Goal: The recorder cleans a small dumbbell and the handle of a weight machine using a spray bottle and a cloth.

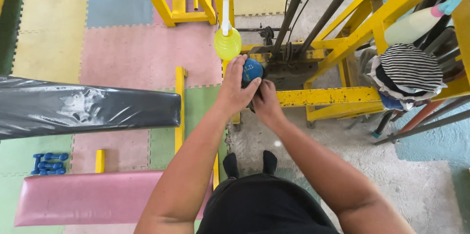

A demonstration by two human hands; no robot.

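- Leftmost, a black bench (88,106) and a pink bench (98,197) are seen on the foam floor mats (122,53), with small blue dumbbells (49,163) between them.
- Centrally, a blue dumbbell (252,71) is held over the yellow frame's (328,97) near bar, below a yellow spray bottle (227,42).
- It is gripped by the left hand (238,89), fingers curled over its head.
- Its lower end is clasped by the right hand (267,103); a handling step is judged underway, and a steady two-handed hold is called for next.
- Rightmost, striped cloth (409,70) is draped on the frame.

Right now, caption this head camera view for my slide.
Both hands, left hand and right hand, grip a blue dumbbell beside a yellow spray bottle.
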